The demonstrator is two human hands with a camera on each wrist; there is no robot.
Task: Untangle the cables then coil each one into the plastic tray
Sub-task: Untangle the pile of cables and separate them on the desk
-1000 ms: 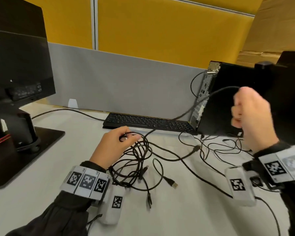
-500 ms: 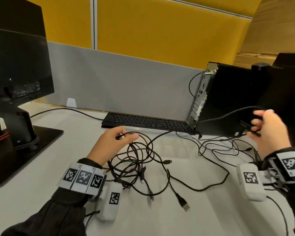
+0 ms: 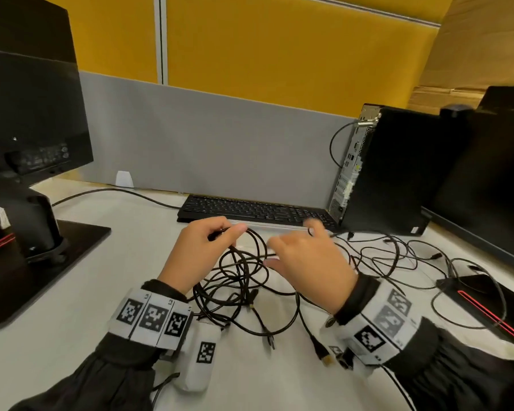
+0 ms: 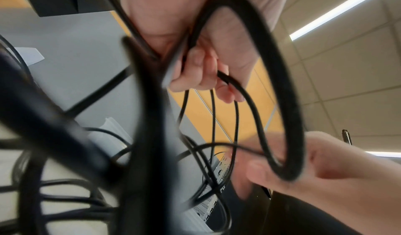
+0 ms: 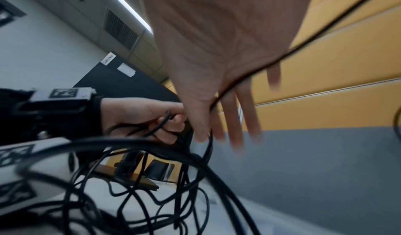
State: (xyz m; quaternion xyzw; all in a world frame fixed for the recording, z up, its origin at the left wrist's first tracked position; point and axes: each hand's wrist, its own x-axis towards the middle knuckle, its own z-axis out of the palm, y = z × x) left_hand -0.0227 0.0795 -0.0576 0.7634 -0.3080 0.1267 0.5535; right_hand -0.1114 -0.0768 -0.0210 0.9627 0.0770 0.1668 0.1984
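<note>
Left hand (image 3: pixel 201 256) pinching cable loops (image 3: pixel 244 262) off surface (image 3: pixel 72 292), prob to anchor tangle; right hand (image 3: pixel 307 265) fingers spread loose, gripping nothing, reaching in.

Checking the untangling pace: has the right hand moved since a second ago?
Yes. The right hand has dropped from in front of the computer tower down and leftward to the cable tangle, close beside the left hand.

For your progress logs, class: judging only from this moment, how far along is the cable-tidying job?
Done: nothing; no tray is visible. In hand: the left hand pinches loops of the tangled cables; the right hand reaches in, fingers spread. Left: separating and coiling every cable.
</note>
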